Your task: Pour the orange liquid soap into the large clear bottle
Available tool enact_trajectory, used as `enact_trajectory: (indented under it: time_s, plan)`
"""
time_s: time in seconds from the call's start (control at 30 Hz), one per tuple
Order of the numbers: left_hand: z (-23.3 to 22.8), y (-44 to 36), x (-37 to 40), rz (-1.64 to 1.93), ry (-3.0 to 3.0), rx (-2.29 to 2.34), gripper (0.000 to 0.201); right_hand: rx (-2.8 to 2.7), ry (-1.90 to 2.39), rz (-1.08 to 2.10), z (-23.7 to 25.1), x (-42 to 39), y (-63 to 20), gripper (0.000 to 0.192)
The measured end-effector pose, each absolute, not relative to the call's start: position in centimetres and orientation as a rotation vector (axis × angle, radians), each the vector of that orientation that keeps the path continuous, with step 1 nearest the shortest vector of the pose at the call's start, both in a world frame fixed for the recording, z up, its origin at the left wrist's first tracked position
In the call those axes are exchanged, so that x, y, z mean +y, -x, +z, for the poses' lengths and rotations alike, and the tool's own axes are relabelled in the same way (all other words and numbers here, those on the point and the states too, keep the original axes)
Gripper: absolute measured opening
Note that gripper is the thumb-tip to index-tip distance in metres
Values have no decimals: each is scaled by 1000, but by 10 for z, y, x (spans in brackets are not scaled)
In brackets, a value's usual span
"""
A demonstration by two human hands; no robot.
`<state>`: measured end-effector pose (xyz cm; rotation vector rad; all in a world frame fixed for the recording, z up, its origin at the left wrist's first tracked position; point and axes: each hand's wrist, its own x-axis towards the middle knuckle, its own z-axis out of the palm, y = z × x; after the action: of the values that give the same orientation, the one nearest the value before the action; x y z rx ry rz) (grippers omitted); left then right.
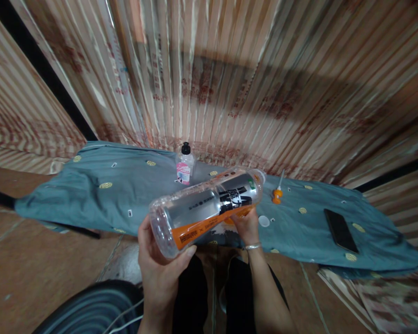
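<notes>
I hold a clear plastic bottle (205,208) with an orange, silver and black label, lying almost sideways in the air above the teal cloth (118,195). My left hand (156,264) cups its round bottom end. My right hand (245,225) grips it from below near the neck end; a thin bracelet is on that wrist. The bottle's mouth points right and away, and it seems to have no cap. A small white cap (264,221) lies on the cloth just right of my right hand.
On the cloth stand a small bottle (185,166) with a black cap and pink label, an orange-handled screwdriver (277,191), and a dark phone (340,229) at the right. Striped curtains hang behind. Brown tiled floor and a grey ribbed object (90,308) lie below.
</notes>
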<state>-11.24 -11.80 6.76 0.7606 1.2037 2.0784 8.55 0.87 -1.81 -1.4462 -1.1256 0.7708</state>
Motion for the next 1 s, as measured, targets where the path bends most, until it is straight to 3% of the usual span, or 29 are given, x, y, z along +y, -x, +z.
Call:
enact_trajectory:
  time_s: [1.0]
  plan:
    - [70, 111, -117, 2067, -762, 1190, 86, -1189, 1516, 693, -23, 9, -89, 68]
